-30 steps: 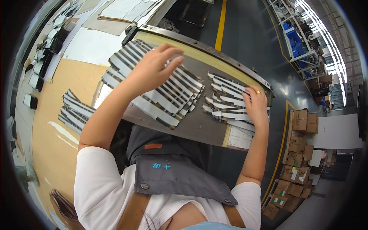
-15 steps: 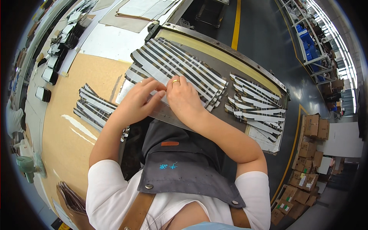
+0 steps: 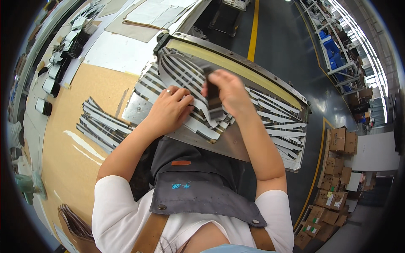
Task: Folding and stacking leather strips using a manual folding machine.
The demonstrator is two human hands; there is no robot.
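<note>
A fanned stack of black-and-white striped strips (image 3: 147,84) lies on the metal plate (image 3: 234,149) in front of me. My left hand (image 3: 173,109) rests on its lower middle, fingers curled onto the strips, their tips partly hidden. My right hand (image 3: 223,90), blurred, grips a striped sheet (image 3: 179,65) at its right end, bending it up off the stack to show a dark underside. A second group of strips (image 3: 278,118) lies at the plate's right, and a third bundle (image 3: 101,124) is on the tan board (image 3: 63,160) at left.
Paper sheets (image 3: 143,12) and black-and-white pieces (image 3: 50,86) lie on the worktable's far and left parts. A metal bar (image 3: 236,63) edges the plate. A grey floor (image 3: 278,46) with yellow lines runs beside shelving (image 3: 337,59) and stacked cardboard boxes (image 3: 333,164) at right.
My hands came together at the stack's near edge. Since then my right hand has moved up and rightward, raising a sheet, while my left stays on the strips, slightly to the right.
</note>
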